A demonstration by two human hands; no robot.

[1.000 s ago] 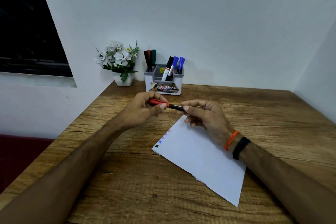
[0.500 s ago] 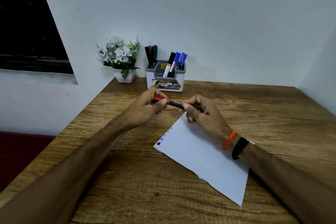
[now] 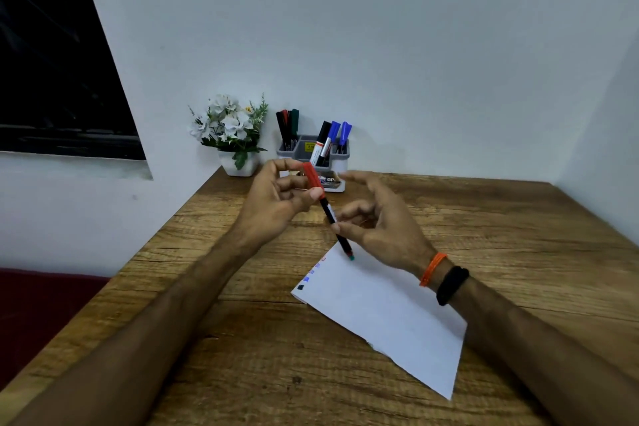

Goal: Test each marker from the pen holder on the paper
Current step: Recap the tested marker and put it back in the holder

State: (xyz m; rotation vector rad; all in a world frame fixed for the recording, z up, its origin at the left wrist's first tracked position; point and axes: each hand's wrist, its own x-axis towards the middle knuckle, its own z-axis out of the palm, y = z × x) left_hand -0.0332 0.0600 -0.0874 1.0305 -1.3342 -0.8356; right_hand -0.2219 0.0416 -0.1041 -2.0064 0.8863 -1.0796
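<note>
My left hand (image 3: 276, 204) pinches the red cap end of a red-and-black marker (image 3: 328, 211) between thumb and fingers. The marker slants down to the right, and its lower end hovers at the top corner of the white paper (image 3: 387, 308). My right hand (image 3: 383, 228) pinches the black barrel with thumb and a curled finger, while its index finger sticks out. The paper bears small blue, red and dark marks along its left edge. The grey pen holder (image 3: 340, 152) stands at the wall behind my hands, with several markers in it.
A white pot of artificial flowers (image 3: 235, 135) stands left of the pen holder. The wooden table (image 3: 518, 235) meets white walls at the back and right. A dark window is at the upper left. The table's left edge drops to a dark red floor.
The marker has swung from nearly level to steeply tilted, its lower end now by the paper's corner. My right hand's fingers have spread out. The view has tilted upward.
</note>
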